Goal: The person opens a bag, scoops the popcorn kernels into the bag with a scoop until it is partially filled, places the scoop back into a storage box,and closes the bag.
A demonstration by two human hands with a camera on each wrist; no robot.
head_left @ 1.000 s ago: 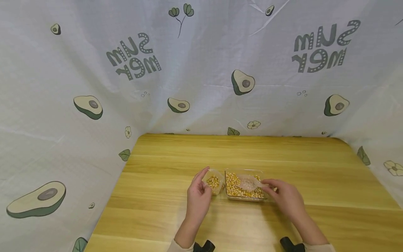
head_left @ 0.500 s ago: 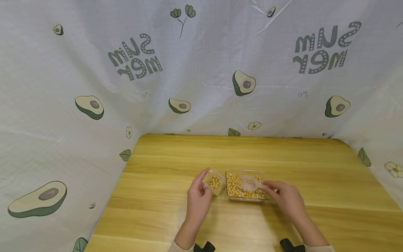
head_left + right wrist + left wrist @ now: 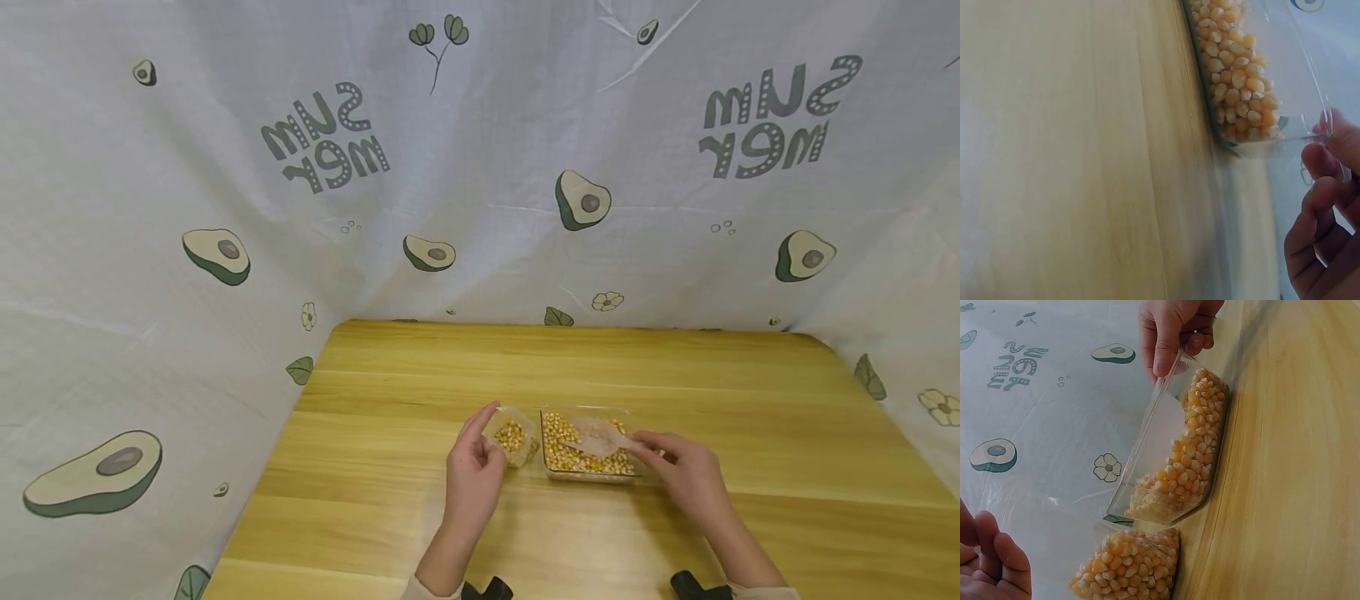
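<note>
A small clear cup of corn kernels [image 3: 512, 436] stands on the wooden table [image 3: 420, 383]. My left hand [image 3: 486, 430] holds it at its left side between thumb and forefinger. Just right of it sits a larger clear tub of corn [image 3: 577, 457]. My right hand [image 3: 636, 443] pinches a clear plastic spoon [image 3: 597, 436] whose bowl lies over the kernels in the tub. In the left wrist view the right hand [image 3: 1169, 355] is at the tub's [image 3: 1185, 456] far end, and the cup [image 3: 1129, 569] is close. The right wrist view shows the tub [image 3: 1235, 75] and my curled fingers [image 3: 1319, 206].
A pale cloth printed with avocados [image 3: 581, 200] hangs round the back and both sides of the table. Bare wood lies behind the containers and to their right [image 3: 787, 417]. The table's near edge runs just below my wrists.
</note>
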